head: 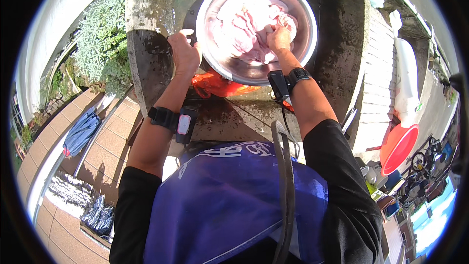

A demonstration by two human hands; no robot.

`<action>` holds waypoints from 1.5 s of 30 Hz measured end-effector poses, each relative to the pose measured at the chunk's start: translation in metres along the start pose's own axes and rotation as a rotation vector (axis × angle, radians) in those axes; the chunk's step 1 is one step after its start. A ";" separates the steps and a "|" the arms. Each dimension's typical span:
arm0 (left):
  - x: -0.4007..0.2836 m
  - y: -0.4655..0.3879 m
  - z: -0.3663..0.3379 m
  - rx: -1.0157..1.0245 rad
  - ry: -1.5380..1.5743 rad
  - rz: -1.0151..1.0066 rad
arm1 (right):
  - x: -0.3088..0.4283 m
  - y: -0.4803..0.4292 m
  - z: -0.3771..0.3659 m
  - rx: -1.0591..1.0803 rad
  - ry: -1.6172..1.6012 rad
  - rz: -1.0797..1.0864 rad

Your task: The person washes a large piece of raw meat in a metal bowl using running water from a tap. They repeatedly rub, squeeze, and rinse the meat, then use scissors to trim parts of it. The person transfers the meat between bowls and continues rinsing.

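A wide metal basin (307, 15) stands in a concrete trough (144, 49), holding a heap of pale pink, folded raw meat (238, 29), possibly animal offal; strong sunlight washes out its detail. My right hand (279, 39) reaches inside the basin and grips a fold at the heap's right side. To the left of the rim is my left hand (184, 52), empty, with thumb and forefinger apart. Its thumb lies close to the rim; I cannot tell whether they touch. Beneath the basin's near side sits a crumpled red plastic bag (216, 85), partly hidden.
The trough has raised walls on both sides. At right lie a ribbed pale slab (377, 81), a white plastic container (406, 77) and a red plastic basin (399, 150). Leafy plants (102, 37) grow at left, with a blue cloth item (82, 130) and a mop head (69, 192) below.
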State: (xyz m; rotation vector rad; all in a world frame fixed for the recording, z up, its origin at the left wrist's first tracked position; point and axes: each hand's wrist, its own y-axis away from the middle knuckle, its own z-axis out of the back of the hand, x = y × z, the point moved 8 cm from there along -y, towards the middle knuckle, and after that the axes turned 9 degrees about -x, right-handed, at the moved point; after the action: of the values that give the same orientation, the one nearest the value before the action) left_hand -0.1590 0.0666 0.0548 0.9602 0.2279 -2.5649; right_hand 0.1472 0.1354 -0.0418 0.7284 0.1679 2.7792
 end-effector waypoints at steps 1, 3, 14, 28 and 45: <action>-0.004 -0.002 0.000 0.007 0.031 -0.033 | -0.010 0.001 -0.011 0.125 -0.186 -0.176; 0.003 -0.002 -0.014 0.158 0.137 0.143 | -0.011 0.006 -0.019 0.320 -0.729 -0.470; -0.095 0.029 -0.072 0.600 0.636 0.453 | 0.041 0.057 0.074 0.500 -1.365 -0.527; -0.109 0.076 -0.105 0.863 1.037 0.777 | 0.036 0.124 0.060 0.460 -1.423 -0.529; -0.048 0.012 -0.016 0.159 0.021 -0.087 | 0.002 0.049 0.145 -0.228 -0.042 0.080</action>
State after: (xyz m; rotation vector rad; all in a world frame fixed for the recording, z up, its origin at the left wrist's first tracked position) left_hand -0.1112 0.0749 0.0744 1.0553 0.0738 -2.6865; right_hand 0.2063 0.0953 0.0937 0.7478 -0.1873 2.7924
